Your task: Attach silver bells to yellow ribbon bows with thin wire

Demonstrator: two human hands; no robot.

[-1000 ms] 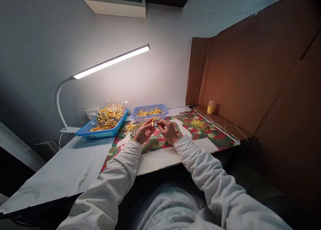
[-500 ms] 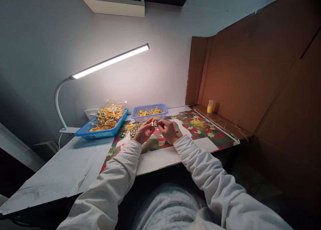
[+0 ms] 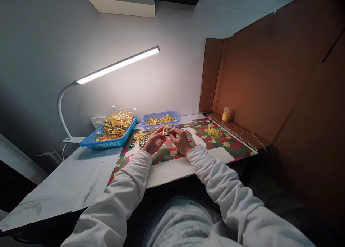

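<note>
- Closest to us, two wrinkled white sleeves run up from the bottom of the frame, over a red-and-green camouflage-print mat.
- Now the left hand, just below centre: palm half open, thumb and forefinger closed on a small, soft-looking yellow strip of ribbon-like material.
- And there's the strip, at the centre of the frame, up off the mat, its pale end hanging below the fingertips.
- Facing it, the right hand, fingers curled, thumb and forefinger drawn together; whether a fine thread sits between them, one cannot tell.
- How does this strip handle? Very light, one would judge, limp and perhaps slick, easier to crease than to break; a gentle pinch at its narrow upper part looks best, leaving the loose end free.
- Just beyond the left hand, shiny dark-silver beads lie scattered beside thin yellow cords.
- Further back, left of centre, a bright blue plastic basket heaped with yellow pieces; near it, at centre, a smaller periwinkle plastic basket with more.
</note>
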